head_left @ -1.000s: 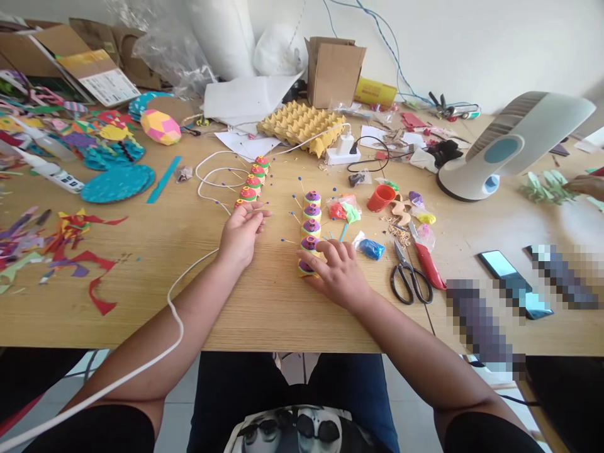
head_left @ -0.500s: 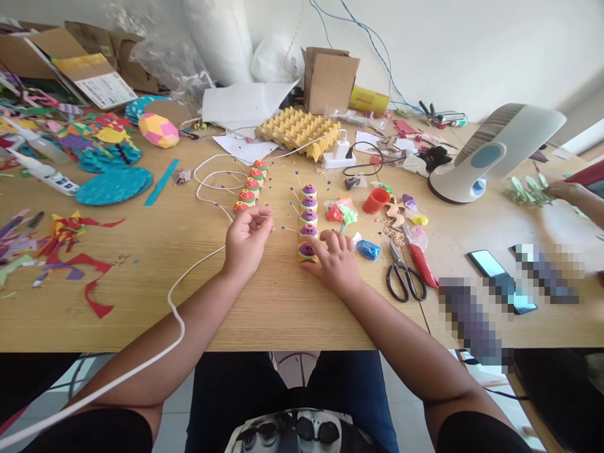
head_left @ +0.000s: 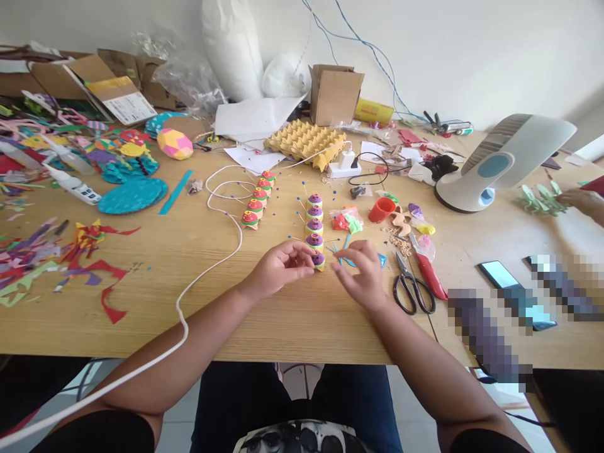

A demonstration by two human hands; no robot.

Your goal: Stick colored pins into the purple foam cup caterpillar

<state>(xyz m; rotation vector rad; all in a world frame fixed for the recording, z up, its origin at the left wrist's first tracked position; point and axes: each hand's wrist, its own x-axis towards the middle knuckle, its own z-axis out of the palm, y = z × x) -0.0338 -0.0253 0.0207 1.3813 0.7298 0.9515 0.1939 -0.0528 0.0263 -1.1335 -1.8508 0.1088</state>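
Note:
A row of painted egg-carton cups with purple tops [head_left: 315, 225] runs away from me, thin blue-tipped sticks poking out at its sides. My left hand [head_left: 283, 269] is closed in a pinch at the left of its nearest cup; whatever lies between the fingertips is too small to make out. On the right of that cup is my right hand [head_left: 362, 275], thumb and fingers apart, with nothing visible in it. A second egg-carton row, red-topped with green bands [head_left: 256, 204], stands farther left with similar sticks.
Black-handled scissors [head_left: 409, 289], a red-handled knife [head_left: 427, 272] and a red cup [head_left: 381, 210] lie to the right, near a white fan [head_left: 491, 165]. A white cable [head_left: 207, 267] crosses the left side. Another person's hand [head_left: 585, 201] touches pale green leaves at far right.
My left hand has moved right, from between the two rows to the nearest purple cup. My right hand has come off that cup and shifted right. The view has tilted slightly.

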